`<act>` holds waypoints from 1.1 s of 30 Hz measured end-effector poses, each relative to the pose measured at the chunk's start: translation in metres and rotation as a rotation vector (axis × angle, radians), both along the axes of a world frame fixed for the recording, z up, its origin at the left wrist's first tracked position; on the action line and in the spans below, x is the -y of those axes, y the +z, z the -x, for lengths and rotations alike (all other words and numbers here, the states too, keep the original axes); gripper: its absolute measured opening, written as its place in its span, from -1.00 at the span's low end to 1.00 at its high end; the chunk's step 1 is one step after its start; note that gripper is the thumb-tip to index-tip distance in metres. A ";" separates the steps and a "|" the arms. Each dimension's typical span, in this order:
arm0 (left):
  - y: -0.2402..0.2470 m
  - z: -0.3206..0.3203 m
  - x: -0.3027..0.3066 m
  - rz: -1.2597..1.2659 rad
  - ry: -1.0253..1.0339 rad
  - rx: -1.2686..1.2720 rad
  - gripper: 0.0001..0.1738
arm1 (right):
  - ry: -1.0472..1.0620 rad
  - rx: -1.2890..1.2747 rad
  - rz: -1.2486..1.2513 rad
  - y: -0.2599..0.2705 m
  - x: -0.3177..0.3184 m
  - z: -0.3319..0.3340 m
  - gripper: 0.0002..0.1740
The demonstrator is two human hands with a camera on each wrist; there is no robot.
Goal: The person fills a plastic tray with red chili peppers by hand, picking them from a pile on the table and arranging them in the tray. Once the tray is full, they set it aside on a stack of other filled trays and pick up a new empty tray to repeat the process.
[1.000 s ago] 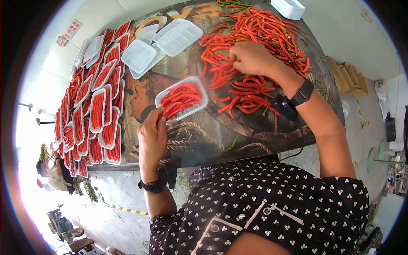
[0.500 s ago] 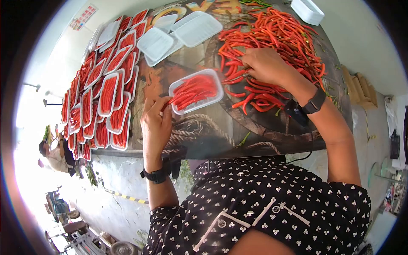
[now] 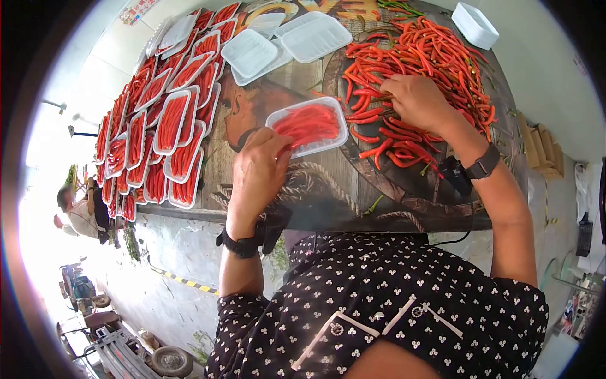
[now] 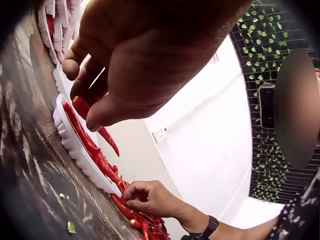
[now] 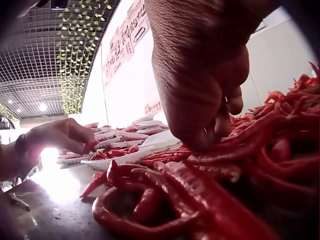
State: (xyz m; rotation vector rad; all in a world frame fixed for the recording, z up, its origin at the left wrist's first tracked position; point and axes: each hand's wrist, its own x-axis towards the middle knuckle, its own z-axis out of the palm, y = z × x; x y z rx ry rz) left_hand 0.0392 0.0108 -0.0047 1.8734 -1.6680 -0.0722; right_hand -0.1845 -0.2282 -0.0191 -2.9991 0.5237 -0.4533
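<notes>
In the head view my left hand (image 3: 260, 170) is over the near-left end of a white plastic tray (image 3: 344, 136) filled with red chili peppers (image 3: 309, 123). The left wrist view has its thumb and fingers pinching one red chili pepper (image 4: 111, 141) just above the tray's peppers. To the right, my right hand (image 3: 418, 104) reaches into a loose heap of red chili peppers (image 3: 454, 69), fingers curled down among them. Its fingertips are partly hidden in the right wrist view, and I cannot tell whether they grip a pepper.
Many filled trays (image 3: 170, 123) of peppers are stacked along the table's left side. Several empty white trays (image 3: 315, 38) lie at the back, and a stack of trays (image 3: 475, 26) stands at the far right corner. Green peppers (image 3: 401, 7) lie behind the heap.
The head view has shifted, so the table appears further right. My left hand has come further over the tray's left end. My right hand has stayed at the heap's left side.
</notes>
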 end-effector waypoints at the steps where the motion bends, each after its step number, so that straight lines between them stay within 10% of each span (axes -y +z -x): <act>1: 0.000 0.000 0.001 -0.017 -0.010 0.019 -0.83 | -0.014 -0.032 0.013 0.000 0.002 0.002 -0.89; 21: 0.000 -0.002 0.003 -0.090 -0.001 -0.051 -0.88 | -0.035 0.084 -0.001 0.016 -0.009 0.006 -0.78; 28: -0.002 -0.003 0.008 -0.100 -0.010 -0.036 -0.88 | 0.015 0.213 -0.838 0.048 -0.052 -0.009 -0.91; 33: -0.001 -0.002 0.006 -0.121 -0.003 0.000 -0.84 | 0.091 0.185 -0.769 0.027 -0.076 -0.038 -0.91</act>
